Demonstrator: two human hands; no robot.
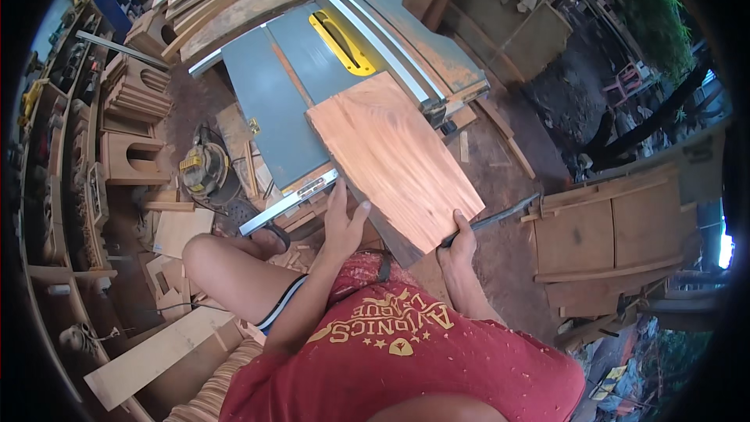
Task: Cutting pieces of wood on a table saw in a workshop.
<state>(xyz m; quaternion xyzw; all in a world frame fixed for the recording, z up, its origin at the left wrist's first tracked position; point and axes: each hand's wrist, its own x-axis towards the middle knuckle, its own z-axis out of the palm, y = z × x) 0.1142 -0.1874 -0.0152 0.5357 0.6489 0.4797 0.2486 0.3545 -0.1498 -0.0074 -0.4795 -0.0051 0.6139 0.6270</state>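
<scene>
A wide wooden board (394,156) with wavy grain lies tilted, its far end over the table saw's grey top (285,125) and its near end reaching toward my body. My right hand (460,250) is closed on its near right corner, thumb on the upper face. My left hand (344,225) is at the board's left edge, fingers stretched out and thumb apart; contact with the edge is unclear. A thin dark bar (504,212) juts out rightward beside my right hand; whether I hold it is hidden. The board's underside is out of sight.
The saw's yellow insert (342,43) lies beside its long metal fence (383,51), beyond the board. A silver rail (289,203) sticks out at the front left. Sander-like power tool (205,164) and wood offcuts lie on the floor left. Wooden panels (609,227) stand right.
</scene>
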